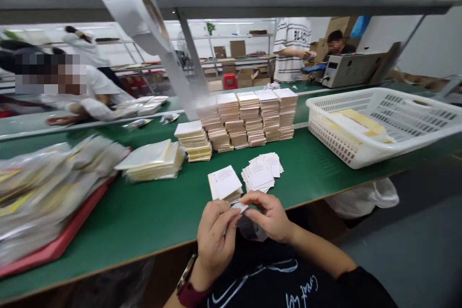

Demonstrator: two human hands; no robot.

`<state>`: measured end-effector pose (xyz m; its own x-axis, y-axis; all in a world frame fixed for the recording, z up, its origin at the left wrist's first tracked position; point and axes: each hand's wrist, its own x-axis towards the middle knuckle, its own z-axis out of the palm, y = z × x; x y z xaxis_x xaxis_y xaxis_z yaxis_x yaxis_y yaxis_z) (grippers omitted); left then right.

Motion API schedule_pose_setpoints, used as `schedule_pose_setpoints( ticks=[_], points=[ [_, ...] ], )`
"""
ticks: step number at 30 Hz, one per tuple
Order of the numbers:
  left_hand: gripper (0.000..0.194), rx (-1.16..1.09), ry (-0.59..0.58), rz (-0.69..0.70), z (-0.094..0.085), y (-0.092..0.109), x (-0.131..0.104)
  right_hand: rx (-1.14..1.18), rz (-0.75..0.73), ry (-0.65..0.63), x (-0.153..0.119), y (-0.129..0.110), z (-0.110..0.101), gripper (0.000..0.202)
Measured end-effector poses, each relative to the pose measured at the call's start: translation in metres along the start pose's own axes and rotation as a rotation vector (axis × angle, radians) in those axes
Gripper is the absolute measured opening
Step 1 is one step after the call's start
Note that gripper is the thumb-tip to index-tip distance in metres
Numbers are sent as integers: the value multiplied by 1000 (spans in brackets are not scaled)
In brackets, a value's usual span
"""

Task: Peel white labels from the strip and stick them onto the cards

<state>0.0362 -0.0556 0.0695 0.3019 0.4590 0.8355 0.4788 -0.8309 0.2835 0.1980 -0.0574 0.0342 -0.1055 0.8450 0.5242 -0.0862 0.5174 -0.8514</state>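
The left hand [216,238] is partly closed, its thumb and fingers pinching a small white piece [240,207]. The right hand [269,216] is half open, palm inward, with thumb and index finger bent together at the opposite end of the same piece; whether they grip it firmly cannot be determined. The white piece is located between the two sets of fingertips, at the near edge of the green table [144,216].

Immediately beyond the left hand is a short card stack [225,183]. Beyond the right hand is a fanned pile of white cards [260,173]. Farther out, directly ahead of both hands, stand tall stacks of folded cards [249,120] in adjoining columns. Ahead and left of the hands is a stack of clear bags [153,161]; farther left, a red tray [68,236] carries bagged items [61,183]. Ahead and right is a white perforated basket [346,151] containing yellowish and white sheets [361,125]. Above and ahead-left hangs a label roll [126,5].
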Motion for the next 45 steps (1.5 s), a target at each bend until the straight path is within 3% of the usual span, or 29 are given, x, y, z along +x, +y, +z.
schedule_pose_setpoints(
  ticks=[3,5,8,10,13,18,22,27,31,34,36,38,41,45],
  points=[
    [12,19,-28,-34,-14,-2,-1,-185,-180,-30,6,-4,6,17],
    [10,26,-74,-65,-20,-4,-2,-228,-201,-93,9,-4,7,22],
    [19,33,-116,-132,-23,-7,-3,-158,-88,-160,12,-3,8,22],
    [27,28,-120,-190,-22,-9,-4,-73,32,-120,14,-2,9,21],
    [19,-39,-144,-279,-18,-10,-7,47,169,-26,16,-1,13,22],
    [17,-104,-154,-366,-11,-7,-15,90,247,40,10,-1,15,22],
    [37,-51,-158,-247,-6,-10,-21,-52,144,63,3,3,9,7],
    [54,-17,-262,-175,-3,-18,-23,-285,-15,-36,1,3,-2,6],
    [44,-18,-406,-145,-9,-26,-29,-288,-145,45,8,4,-10,12],
    [33,68,-349,-65,-14,-35,-35,-176,-213,185,19,9,-15,14],
    [28,132,-273,-36,-15,-43,-37,-210,-138,262,29,16,-17,9],
    [24,144,-230,-21,-13,-53,-38,-278,43,278,40,25,-15,3],
    [18,122,-190,30,-7,-69,-38,-260,299,277,54,40,-7,9],
    [17,78,-178,84,3,-86,-41,-222,438,301,68,53,6,12]
  ],
)
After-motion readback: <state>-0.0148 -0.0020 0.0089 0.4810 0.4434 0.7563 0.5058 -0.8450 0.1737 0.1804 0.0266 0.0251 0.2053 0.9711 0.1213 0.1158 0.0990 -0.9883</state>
